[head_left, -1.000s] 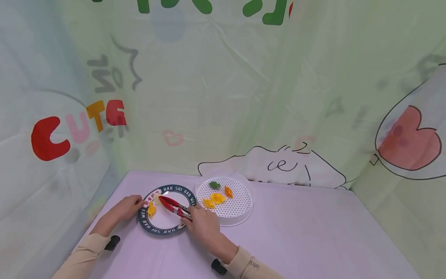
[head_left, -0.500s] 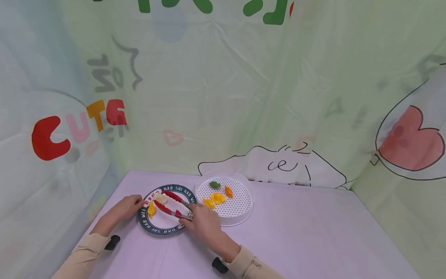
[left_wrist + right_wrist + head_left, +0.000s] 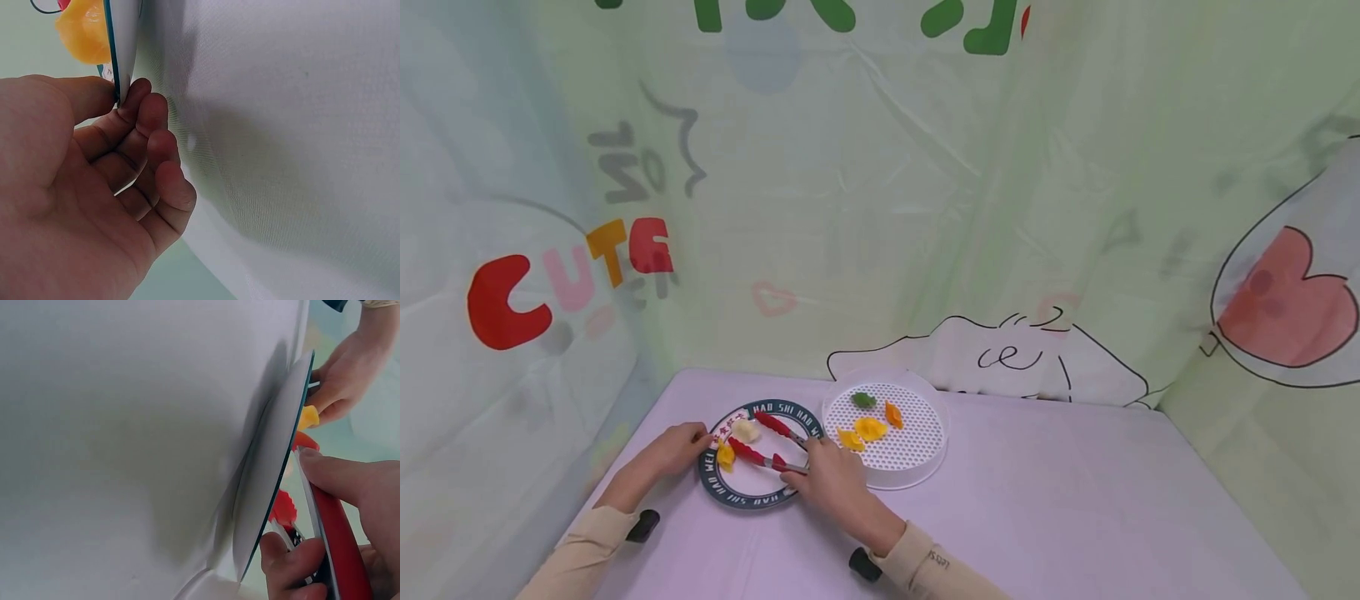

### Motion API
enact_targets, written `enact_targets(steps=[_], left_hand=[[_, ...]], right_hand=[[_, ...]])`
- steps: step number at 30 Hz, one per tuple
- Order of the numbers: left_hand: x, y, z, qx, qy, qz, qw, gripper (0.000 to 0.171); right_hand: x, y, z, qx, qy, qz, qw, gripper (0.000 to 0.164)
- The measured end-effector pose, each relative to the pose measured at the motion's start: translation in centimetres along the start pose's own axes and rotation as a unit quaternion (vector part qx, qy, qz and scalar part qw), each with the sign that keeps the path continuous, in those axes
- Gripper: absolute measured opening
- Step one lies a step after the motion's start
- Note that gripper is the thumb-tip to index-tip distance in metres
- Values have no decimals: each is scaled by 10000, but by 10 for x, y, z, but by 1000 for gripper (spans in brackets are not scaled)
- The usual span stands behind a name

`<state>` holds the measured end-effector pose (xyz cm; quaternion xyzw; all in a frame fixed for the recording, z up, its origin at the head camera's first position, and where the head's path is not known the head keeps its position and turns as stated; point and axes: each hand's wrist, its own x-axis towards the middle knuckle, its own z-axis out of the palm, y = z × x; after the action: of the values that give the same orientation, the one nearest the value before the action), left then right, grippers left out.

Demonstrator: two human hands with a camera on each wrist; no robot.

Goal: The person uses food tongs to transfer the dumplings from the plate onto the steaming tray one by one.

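Left hand (image 3: 679,446) pinches the plate (image 3: 718,489) at left edge, right hand (image 3: 838,483) grips tongs (image 3: 747,452) around pale piece (image 3: 746,431) (probably light, graspable mid-side).

Behind the lilac tabletop (image 3: 1075,492), a pale green cloth wall (image 3: 880,183) is hanging, carrying green lettering (image 3: 837,15); to the tabletop's left, a whitish wall (image 3: 445,417) is showing colourful letters (image 3: 575,300); to its right, a greenish wall (image 3: 1292,467) is displaying a red heart (image 3: 1281,308).
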<state>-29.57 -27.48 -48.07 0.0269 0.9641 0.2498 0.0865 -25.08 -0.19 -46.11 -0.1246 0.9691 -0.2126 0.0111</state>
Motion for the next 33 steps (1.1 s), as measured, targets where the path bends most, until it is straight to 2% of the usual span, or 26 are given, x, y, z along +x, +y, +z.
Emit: enact_targets(steps=[7,17,20,27,33], left_hand=[[0,-1,1,-60,-11,-14,10000,21],[0,-3,2,-13,-64,-159,9999,23],[-1,-2,1,-4,-73,-147,9999,23],[-3,-1,-1,-64,-77,-53,9999,23],[-3,1,-1,-134,-117,-69,9998,22]], right_hand=[[-2,0,1,-72,2,-132,9999,41],[-15,-1,-13,74,91,-135,9998,44],[-20,2,-21,203,129,-151,9996,48],[-31,25,-50,287,498,-450,9973,42],[-36,57,-84,163,704,-154,9973,56]])
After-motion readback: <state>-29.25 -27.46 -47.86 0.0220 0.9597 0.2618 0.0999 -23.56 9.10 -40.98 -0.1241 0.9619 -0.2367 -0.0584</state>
